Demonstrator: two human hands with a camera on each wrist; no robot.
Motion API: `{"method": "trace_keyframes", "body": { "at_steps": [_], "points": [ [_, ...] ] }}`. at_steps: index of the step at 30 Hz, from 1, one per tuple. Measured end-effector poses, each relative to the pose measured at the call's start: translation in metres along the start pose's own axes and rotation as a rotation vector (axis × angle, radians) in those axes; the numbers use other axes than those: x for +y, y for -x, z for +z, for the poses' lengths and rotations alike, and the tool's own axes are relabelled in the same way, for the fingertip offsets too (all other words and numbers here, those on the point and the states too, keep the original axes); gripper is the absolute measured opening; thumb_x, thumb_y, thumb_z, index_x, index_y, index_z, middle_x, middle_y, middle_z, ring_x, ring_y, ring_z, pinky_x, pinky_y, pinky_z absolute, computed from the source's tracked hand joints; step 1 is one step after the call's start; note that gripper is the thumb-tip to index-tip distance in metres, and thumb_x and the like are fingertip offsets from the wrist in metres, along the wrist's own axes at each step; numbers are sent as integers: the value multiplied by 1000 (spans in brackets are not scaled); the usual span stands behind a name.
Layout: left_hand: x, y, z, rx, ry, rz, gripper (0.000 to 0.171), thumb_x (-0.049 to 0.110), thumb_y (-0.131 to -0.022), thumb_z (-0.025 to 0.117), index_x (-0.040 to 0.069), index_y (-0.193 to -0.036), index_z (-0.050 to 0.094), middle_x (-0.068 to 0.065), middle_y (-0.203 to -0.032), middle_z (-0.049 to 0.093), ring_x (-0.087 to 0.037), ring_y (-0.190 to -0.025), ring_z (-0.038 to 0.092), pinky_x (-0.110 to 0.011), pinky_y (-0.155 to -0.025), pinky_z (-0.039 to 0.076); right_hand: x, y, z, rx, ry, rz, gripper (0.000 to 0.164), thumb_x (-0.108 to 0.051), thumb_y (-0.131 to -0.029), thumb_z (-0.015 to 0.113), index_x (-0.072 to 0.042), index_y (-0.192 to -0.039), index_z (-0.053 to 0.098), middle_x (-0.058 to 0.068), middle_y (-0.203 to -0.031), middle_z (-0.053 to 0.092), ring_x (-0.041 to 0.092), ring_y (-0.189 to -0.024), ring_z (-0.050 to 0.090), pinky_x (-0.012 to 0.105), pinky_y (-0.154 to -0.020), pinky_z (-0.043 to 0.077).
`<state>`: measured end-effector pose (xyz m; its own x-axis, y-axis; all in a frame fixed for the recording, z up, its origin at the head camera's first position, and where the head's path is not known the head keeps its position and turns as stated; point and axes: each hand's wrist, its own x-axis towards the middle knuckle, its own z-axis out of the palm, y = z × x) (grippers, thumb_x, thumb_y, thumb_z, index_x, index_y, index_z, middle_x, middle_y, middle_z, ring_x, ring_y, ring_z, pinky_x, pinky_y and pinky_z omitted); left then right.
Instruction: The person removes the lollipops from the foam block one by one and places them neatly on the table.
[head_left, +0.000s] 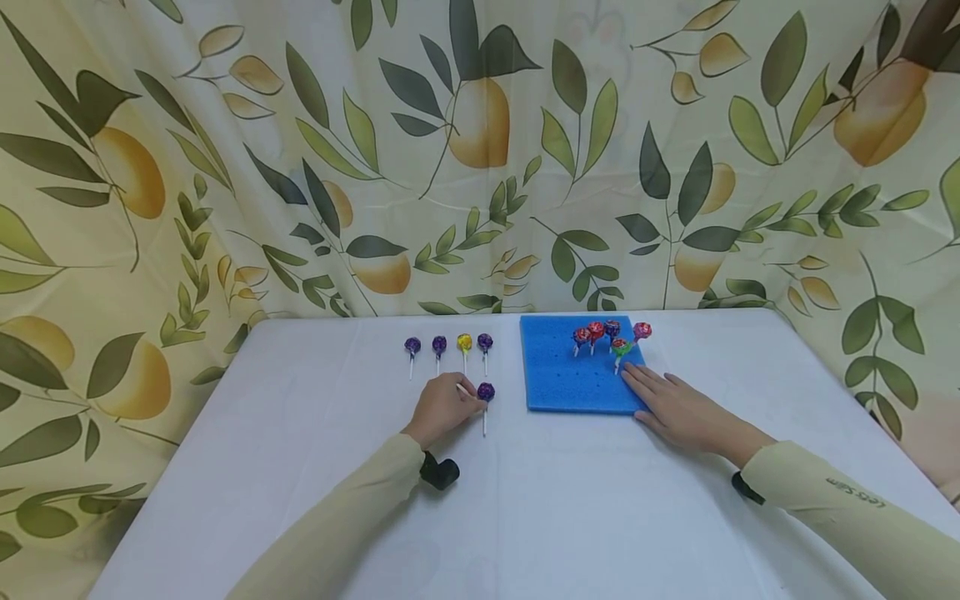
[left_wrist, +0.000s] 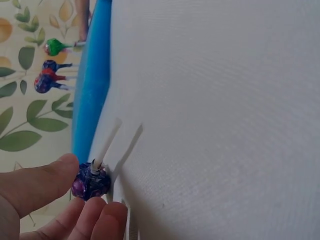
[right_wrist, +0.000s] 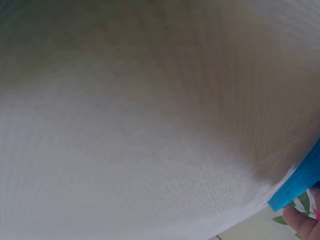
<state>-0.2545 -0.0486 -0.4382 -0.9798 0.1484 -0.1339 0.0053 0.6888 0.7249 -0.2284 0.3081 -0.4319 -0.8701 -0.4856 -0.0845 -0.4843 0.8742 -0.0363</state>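
Observation:
My left hand (head_left: 447,406) has its thumb and fingers about the head of a purple-wrapped lollipop (head_left: 486,392), pinching it just over the white cloth. In the left wrist view this lollipop (left_wrist: 91,181) has its white stick pointing away from the fingers. A short white piece shows by the fingers in the head view; what it belongs to I cannot tell. With fingers straight, my right hand (head_left: 686,417) rests on the right edge of a blue foam board (head_left: 562,392). Several lollipops stand upright in that board, among them a green one (head_left: 620,346) near the fingertips.
Left of the board lies a row of lollipops: purple ones (head_left: 412,344) and a yellow one (head_left: 465,342). A pink lollipop (head_left: 642,331) stands at the board's right edge. Behind the white-covered table (head_left: 570,508) hangs a leaf-and-fruit curtain (head_left: 480,208).

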Motion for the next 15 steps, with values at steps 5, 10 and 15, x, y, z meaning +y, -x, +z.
{"method": "trace_keyframes", "body": {
  "at_steps": [5,10,15],
  "points": [
    [2,-1,-2,8,-22,4,25,25,-79,75,9,-95,64,-2,-74,67,-11,-59,57,-22,-56,44,1,-1,2,4,-1,5,66,-35,-94,53,1,-144,30,23,-151,28,43,-137,28,63,-106,28],
    [5,-3,-3,27,-44,-11,27,27,-79,75,12,-98,64,-1,-78,68,-12,-64,59,-23,-60,46,1,0,1,7,-8,6,66,-35,-94,54,1,-144,30,23,-151,28,44,-137,28,63,-106,28],
    [12,-8,-3,60,-60,-16,27,30,-80,74,15,-100,65,0,-83,68,-15,-77,59,-27,-69,47,0,0,0,0,-9,6,66,-34,-94,54,1,-145,30,23,-151,28,44,-137,28,63,-106,28]
  ]
}}
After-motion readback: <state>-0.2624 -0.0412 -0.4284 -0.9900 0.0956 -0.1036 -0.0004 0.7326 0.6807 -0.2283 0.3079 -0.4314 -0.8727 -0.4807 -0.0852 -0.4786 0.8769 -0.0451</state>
